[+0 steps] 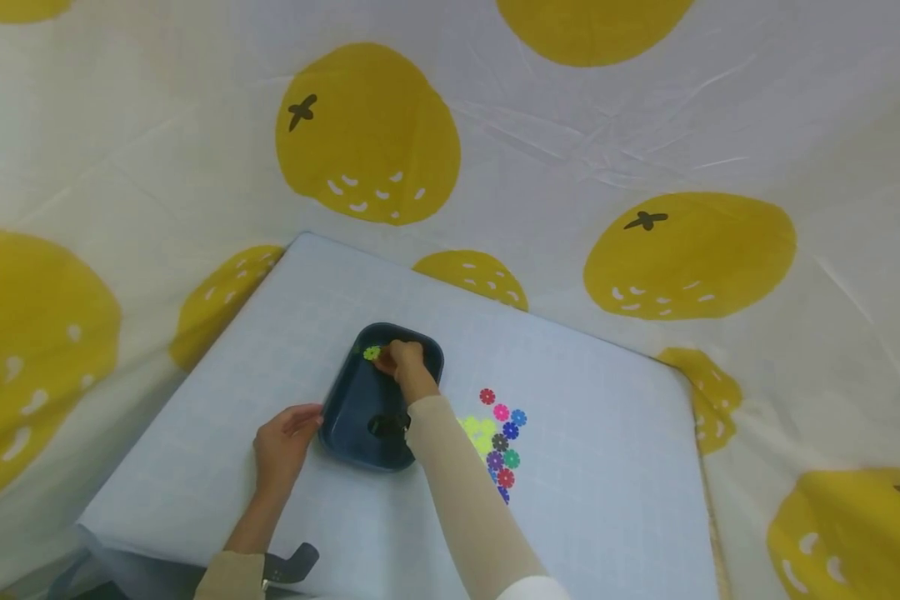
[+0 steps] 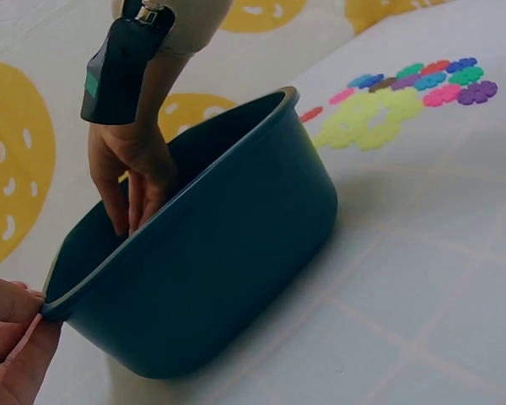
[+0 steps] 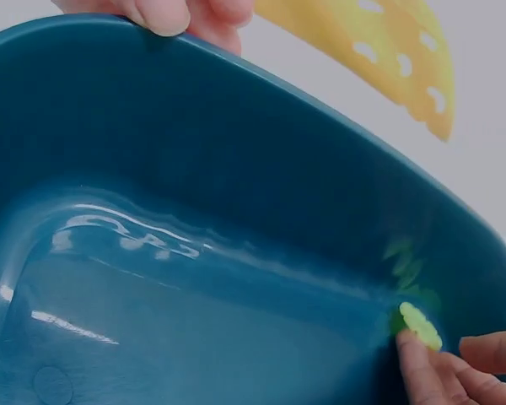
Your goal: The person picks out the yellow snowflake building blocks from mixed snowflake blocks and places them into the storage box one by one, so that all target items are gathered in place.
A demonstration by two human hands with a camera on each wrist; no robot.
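Observation:
A dark blue plastic basin (image 1: 356, 417) with rounded corners stands on the cloth-covered table. My left hand (image 1: 285, 442) pinches its rim at the near left; the fingertips (image 3: 164, 13) show on that rim in the right wrist view. Inside the basin my right hand (image 1: 405, 360) reaches to the far-left corner, fingers pointing down. At its fingertips is a yellow-green flower-shaped plastic disc (image 3: 420, 326), tilted by the basin's wall. One finger touches the disc, while another finger or the thumb stands apart from it.
Right of the basin, partly behind my right forearm, lies a group of flower discs: yellow-green ones (image 1: 480, 432) together, with red, pink, blue, purple, green and dark ones (image 1: 500, 442) beside them. A white curtain (image 1: 525, 142) with yellow fruit prints surrounds the table (image 1: 607, 467).

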